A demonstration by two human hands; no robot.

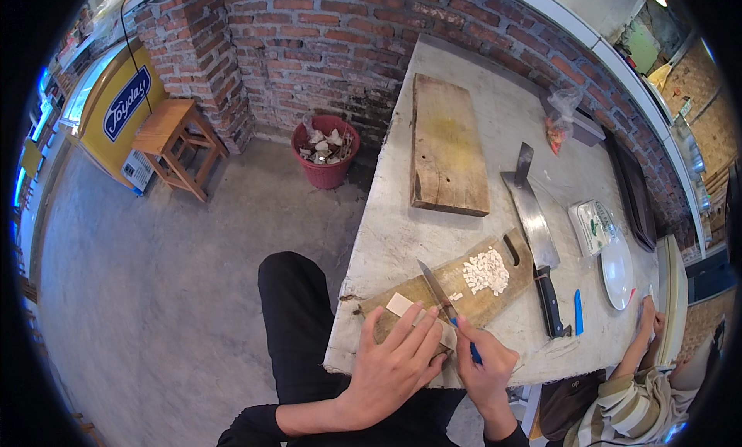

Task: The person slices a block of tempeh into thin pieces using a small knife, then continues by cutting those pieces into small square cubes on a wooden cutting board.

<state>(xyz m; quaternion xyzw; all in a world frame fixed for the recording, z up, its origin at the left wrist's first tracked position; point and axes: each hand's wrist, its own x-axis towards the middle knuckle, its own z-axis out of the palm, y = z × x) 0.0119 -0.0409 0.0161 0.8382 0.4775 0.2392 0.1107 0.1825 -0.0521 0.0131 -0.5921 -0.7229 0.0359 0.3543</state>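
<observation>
My left hand (394, 360) lies palm down, fingers spread, over a flat pale slab (400, 305) on the small wooden cutting board (400, 290); its fingertips press on the slab. In my right hand (487, 357) is a small knife (436, 287) with a blue handle, its blade pointing up and left across the board beside my left fingertips. A heap of small pale cut pieces (486, 272) covers the board's far right part, near its handle slot. A couple of loose pieces (455, 297) lie close to the blade. Part of the slab is hidden under my left hand.
Beyond lies a thick wooden board (449, 148). A cleaver (532, 215), a black-handled knife (549, 302), a blue sheath (578, 312), a printed packet (591, 226), a white plate (617, 267) and a plastic bag (559, 119) are on the table (385, 232). Another person (643, 395) sits at right. A red basket (326, 171) stands on the floor.
</observation>
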